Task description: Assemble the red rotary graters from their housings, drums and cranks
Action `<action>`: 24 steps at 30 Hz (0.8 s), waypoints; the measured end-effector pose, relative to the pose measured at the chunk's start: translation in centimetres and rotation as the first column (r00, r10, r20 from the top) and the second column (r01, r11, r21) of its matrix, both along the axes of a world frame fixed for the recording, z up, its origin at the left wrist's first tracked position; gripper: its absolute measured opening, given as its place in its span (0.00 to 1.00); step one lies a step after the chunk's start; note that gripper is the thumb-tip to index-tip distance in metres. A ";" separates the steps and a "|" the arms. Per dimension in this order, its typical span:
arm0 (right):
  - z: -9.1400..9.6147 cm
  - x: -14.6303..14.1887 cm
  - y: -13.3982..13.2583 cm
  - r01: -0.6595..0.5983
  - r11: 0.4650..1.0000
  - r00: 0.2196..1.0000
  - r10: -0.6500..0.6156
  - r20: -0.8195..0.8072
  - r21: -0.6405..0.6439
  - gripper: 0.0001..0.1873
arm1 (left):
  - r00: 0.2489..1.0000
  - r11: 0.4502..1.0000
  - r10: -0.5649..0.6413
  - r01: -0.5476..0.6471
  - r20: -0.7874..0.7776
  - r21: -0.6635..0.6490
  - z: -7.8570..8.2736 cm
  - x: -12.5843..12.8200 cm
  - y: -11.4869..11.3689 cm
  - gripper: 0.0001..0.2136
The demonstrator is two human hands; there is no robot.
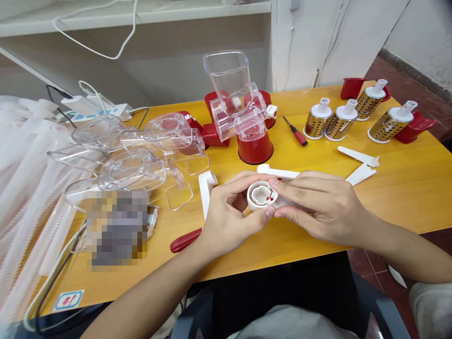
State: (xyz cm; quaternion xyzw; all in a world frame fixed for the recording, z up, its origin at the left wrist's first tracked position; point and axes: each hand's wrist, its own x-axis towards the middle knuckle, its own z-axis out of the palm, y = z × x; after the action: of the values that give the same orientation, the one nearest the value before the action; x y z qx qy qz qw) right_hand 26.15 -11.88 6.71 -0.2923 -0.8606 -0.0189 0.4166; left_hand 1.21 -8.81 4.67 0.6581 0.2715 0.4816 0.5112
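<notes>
Both hands hold a white plastic crank arm [260, 194] above the front of the table, its round hollow end turned up toward me. A small dark red bit shows inside that end. My left hand [235, 207] curls around the round end, thumb at its near rim. My right hand [318, 202] pinches the same piece from the right and covers most of its length. Another white crank arm [205, 190] with a red handle [186, 240] lies beside my left hand, partly hidden by it. Just behind my fingers lies a further white arm [277, 172].
Clear plastic housings [130, 169] crowd the left side. A clear hopper [229, 80] stands over a red base [254, 146] at the back. To the right are a red screwdriver [295, 132], several grater drums [318, 120] and thin white strips [358, 157]. Plastic bags [31, 188] fill the far left.
</notes>
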 end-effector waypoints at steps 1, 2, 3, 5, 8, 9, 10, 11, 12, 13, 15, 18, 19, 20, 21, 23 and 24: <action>0.0 -0.1 -0.1 0.008 1.000 1.000 -0.008 0.000 0.003 0.20 | 1.000 1.000 0.012 -0.012 -0.006 0.004 0.0 0.0 -0.1 0.24; 0.0 -0.2 -0.2 0.016 1.000 1.000 -0.016 0.002 0.010 0.21 | 1.000 1.000 0.025 -0.025 -0.013 0.010 0.1 0.1 -0.2 0.23; 0.0 -0.2 -0.3 0.023 1.000 1.000 -0.023 0.005 0.020 0.21 | 0.999 0.999 0.039 -0.038 -0.023 0.018 0.2 0.1 -0.3 0.23; 0.1 -0.3 -0.4 0.041 0.998 0.999 -0.042 0.019 0.038 0.21 | 0.997 0.997 0.064 -0.063 -0.046 0.035 0.3 0.2 -0.5 0.22; 0.1 -0.4 -0.7 0.067 0.996 0.996 -0.070 0.047 0.066 0.21 | 0.993 0.995 0.096 -0.093 -0.074 0.038 0.4 0.3 -0.8 0.21; 0.1 -0.4 -0.7 0.076 0.995 0.995 -0.080 0.055 0.072 0.21 | 0.993 0.995 0.096 -0.095 -0.074 0.028 0.5 0.4 -0.9 0.21; 0.1 -0.4 -0.8 0.081 0.994 0.994 -0.086 0.062 0.074 0.21 | 0.994 0.996 0.091 -0.091 -0.065 0.014 0.5 0.4 -0.9 0.22; 0.2 -0.4 -0.8 0.084 0.994 0.994 -0.088 0.067 0.072 0.21 | 0.995 0.997 0.082 -0.082 -0.052 -0.005 0.5 0.4 -0.9 0.23; 0.2 -0.4 -0.8 0.083 0.994 0.994 -0.088 0.071 0.068 0.21 | 0.997 0.997 0.070 -0.071 -0.038 -0.024 0.6 0.5 -1.0 0.23; 0.2 -0.4 -0.8 0.080 0.995 0.993 -0.085 0.077 0.065 0.22 | 0.998 0.997 0.061 -0.062 -0.029 -0.042 0.6 0.5 -1.0 0.24; 0.1 -0.4 -0.7 0.075 0.995 0.993 -0.081 0.091 0.067 0.22 | 0.998 0.996 0.052 -0.054 -0.031 -0.071 0.7 0.6 -1.0 0.23; -0.2 -0.3 -0.6 0.087 0.993 0.990 -0.095 0.104 0.080 0.22 | 0.996 0.994 0.059 -0.064 -0.060 -0.088 0.8 0.7 -1.0 0.20; -0.3 -0.3 -0.6 0.087 0.994 0.991 -0.093 0.098 0.069 0.22 | 0.996 0.993 0.061 -0.068 -0.069 -0.092 0.8 0.6 -0.9 0.20; -0.3 -0.1 -0.5 0.075 0.997 0.993 -0.077 0.084 0.037 0.23 | 0.995 0.993 0.067 -0.074 -0.076 -0.092 0.9 0.5 -0.8 0.20; -0.2 0.1 -0.5 0.051 0.998 0.997 -0.049 0.065 -0.026 0.24 | 0.994 0.993 0.075 -0.082 -0.084 -0.084 1.1 0.3 -0.6 0.21; 0.3 0.7 -0.3 -0.007 0.973 1.000 0.005 -0.013 -0.229 0.27 | 0.990 0.994 0.101 -0.105 -0.093 -0.034 1.4 -0.2 -0.3 0.23; 0.6 1.1 -0.1 -0.036 0.933 0.998 0.014 -0.063 -0.358 0.28 | 0.989 0.993 0.121 -0.121 -0.086 0.009 1.6 -0.6 -0.2 0.23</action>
State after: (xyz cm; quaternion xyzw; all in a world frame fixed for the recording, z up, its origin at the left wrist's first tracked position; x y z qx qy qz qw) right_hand 27.24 -11.99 7.30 -0.3529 -0.8406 0.1524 0.3817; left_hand 0.65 -9.00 6.24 0.6617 0.3317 0.4832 0.4675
